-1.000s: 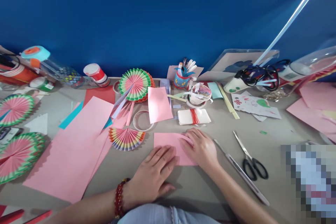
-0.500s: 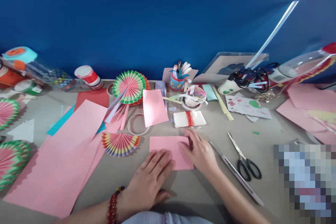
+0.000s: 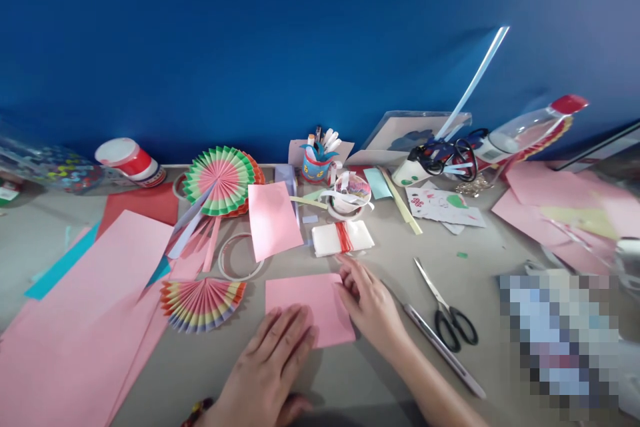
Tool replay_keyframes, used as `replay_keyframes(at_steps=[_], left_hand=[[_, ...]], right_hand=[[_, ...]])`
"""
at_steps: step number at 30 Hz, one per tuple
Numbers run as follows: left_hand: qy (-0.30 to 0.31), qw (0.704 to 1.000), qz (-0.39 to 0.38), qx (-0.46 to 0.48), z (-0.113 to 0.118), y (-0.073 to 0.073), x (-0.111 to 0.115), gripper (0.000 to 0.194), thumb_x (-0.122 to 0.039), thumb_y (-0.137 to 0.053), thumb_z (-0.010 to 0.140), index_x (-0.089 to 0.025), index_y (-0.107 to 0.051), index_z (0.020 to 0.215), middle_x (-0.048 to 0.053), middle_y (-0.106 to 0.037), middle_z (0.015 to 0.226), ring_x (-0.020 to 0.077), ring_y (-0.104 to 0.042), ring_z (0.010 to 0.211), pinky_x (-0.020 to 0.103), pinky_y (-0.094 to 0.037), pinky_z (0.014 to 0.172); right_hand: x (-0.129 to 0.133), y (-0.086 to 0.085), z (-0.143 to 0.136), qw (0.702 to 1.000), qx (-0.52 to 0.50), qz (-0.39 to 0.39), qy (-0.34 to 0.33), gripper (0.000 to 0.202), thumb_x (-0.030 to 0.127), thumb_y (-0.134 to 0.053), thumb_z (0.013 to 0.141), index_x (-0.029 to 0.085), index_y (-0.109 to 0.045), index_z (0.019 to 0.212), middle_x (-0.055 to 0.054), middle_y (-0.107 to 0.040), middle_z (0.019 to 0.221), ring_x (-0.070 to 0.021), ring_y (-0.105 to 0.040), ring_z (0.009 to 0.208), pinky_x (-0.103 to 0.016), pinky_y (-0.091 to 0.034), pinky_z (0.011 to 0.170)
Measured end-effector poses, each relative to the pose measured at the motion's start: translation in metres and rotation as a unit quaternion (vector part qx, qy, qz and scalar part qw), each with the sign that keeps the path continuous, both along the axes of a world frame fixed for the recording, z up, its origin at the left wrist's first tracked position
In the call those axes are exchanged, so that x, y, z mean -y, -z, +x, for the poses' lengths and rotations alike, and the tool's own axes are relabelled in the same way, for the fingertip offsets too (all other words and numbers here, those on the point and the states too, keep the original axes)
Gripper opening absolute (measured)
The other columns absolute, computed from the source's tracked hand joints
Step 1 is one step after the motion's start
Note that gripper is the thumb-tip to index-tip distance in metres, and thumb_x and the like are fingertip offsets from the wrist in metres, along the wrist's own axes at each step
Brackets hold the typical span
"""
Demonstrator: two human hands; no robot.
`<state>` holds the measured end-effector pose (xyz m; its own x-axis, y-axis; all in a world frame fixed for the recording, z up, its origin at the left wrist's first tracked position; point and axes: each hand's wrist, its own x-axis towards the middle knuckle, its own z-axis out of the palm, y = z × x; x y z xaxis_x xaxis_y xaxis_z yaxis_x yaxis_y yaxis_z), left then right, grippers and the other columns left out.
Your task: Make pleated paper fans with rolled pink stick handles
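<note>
A small pink sheet of paper (image 3: 325, 300) lies flat on the table in front of me. My left hand (image 3: 270, 360) rests palm down on its lower left part, fingers stretched out. At the sheet's right edge is my right hand (image 3: 367, 303), its thumb on the paper and its index finger apart from it near the upper right corner; the other fingers are partly curled. Beyond the sheet sits a white bundle tied with red string (image 3: 343, 238). Another pink piece (image 3: 275, 220) leans near a green and pink paper fan (image 3: 220, 180).
Scissors (image 3: 447, 310) and a slim grey cutter (image 3: 443, 350) lie to the right. A tape roll (image 3: 241, 273), a folded half fan (image 3: 203, 303) and large pink sheets (image 3: 95, 307) are at left. A pen cup (image 3: 316, 165) stands by the blue wall (image 3: 300, 47).
My view has turned slightly right, so the table things appear farther left and mostly lower. Both hands stay at the small pink sheet, with little change in their pose.
</note>
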<state>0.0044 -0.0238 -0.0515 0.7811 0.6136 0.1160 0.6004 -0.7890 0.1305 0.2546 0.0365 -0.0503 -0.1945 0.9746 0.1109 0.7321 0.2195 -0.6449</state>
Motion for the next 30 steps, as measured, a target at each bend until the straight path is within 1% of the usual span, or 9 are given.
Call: replay_keyframes(at_steps=[4,9,18,21,25,27,30], left_hand=[[0.0,1.0,0.019,0.008,0.0003,0.0009,-0.0023,0.082,-0.066,-0.052,0.09,-0.016,-0.037,0.153,0.011,-0.036,0.16,0.032,-0.024,0.149,0.046,-0.008,0.123],[0.003,1.0,0.023,0.01,0.0004,0.0,-0.003,0.081,-0.066,-0.049,0.091,-0.015,-0.038,0.153,0.012,-0.036,0.16,0.0329,-0.026,0.148,0.047,-0.013,0.122],[0.001,1.0,0.018,0.015,0.0005,0.0005,-0.0028,0.079,-0.066,-0.047,0.092,-0.016,-0.039,0.153,0.012,-0.037,0.159,0.032,-0.027,0.147,0.046,-0.011,0.123],[-0.001,1.0,0.014,0.011,0.0005,0.0005,-0.0021,0.08,-0.067,-0.048,0.091,-0.016,-0.038,0.153,0.012,-0.037,0.159,0.0319,-0.027,0.147,0.046,-0.01,0.123],[-0.003,1.0,0.007,0.002,0.0001,0.0011,-0.0005,0.081,-0.067,-0.048,0.091,-0.016,-0.037,0.154,0.012,-0.035,0.16,0.0315,-0.025,0.148,0.046,-0.007,0.123],[-0.005,1.0,0.001,0.0,0.0002,0.0021,0.0007,0.083,-0.067,-0.049,0.091,-0.016,-0.034,0.155,0.012,-0.033,0.161,0.0313,-0.024,0.149,0.046,-0.007,0.123],[-0.012,1.0,-0.021,-0.01,0.0008,0.0046,0.0034,0.089,-0.066,-0.054,0.088,-0.017,-0.028,0.157,0.012,-0.028,0.163,0.0318,-0.021,0.15,0.047,-0.014,0.122]], right_hand=[[-0.0001,-0.0002,-0.0006,1.0,0.002,0.011,0.003,0.044,0.018,-0.047,0.093,0.023,-0.046,0.136,-0.005,-0.066,0.09,-0.0197,-0.064,0.072,-0.032,-0.055,0.072],[-0.0008,-0.0028,-0.0018,1.0,0.014,0.022,0.011,0.045,0.018,-0.047,0.093,0.024,-0.047,0.137,-0.006,-0.066,0.092,-0.0199,-0.065,0.073,-0.031,-0.056,0.072],[-0.0006,-0.0022,-0.0017,1.0,0.023,0.019,0.008,0.041,0.019,-0.046,0.095,0.024,-0.045,0.136,-0.007,-0.064,0.095,-0.0214,-0.064,0.076,-0.034,-0.055,0.073],[0.0003,-0.0031,-0.0026,1.0,0.016,0.013,0.009,0.04,0.019,-0.046,0.095,0.024,-0.045,0.135,-0.007,-0.062,0.096,-0.0204,-0.062,0.073,-0.034,-0.055,0.072],[0.0034,-0.0011,-0.005,0.999,0.012,0.028,0.023,0.031,0.018,-0.047,0.095,0.024,-0.05,0.125,-0.01,-0.061,0.106,-0.0185,-0.061,0.07,-0.032,-0.055,0.069],[0.0035,0.0004,-0.005,0.999,0.012,0.043,0.031,0.024,0.018,-0.048,0.095,0.023,-0.052,0.118,-0.01,-0.06,0.107,-0.0182,-0.06,0.07,-0.032,-0.054,0.068],[0.002,-0.0032,-0.0028,0.998,0.016,0.055,0.035,0.015,0.017,-0.049,0.094,0.023,-0.053,0.108,-0.01,-0.059,0.106,-0.0186,-0.06,0.073,-0.032,-0.054,0.07]])
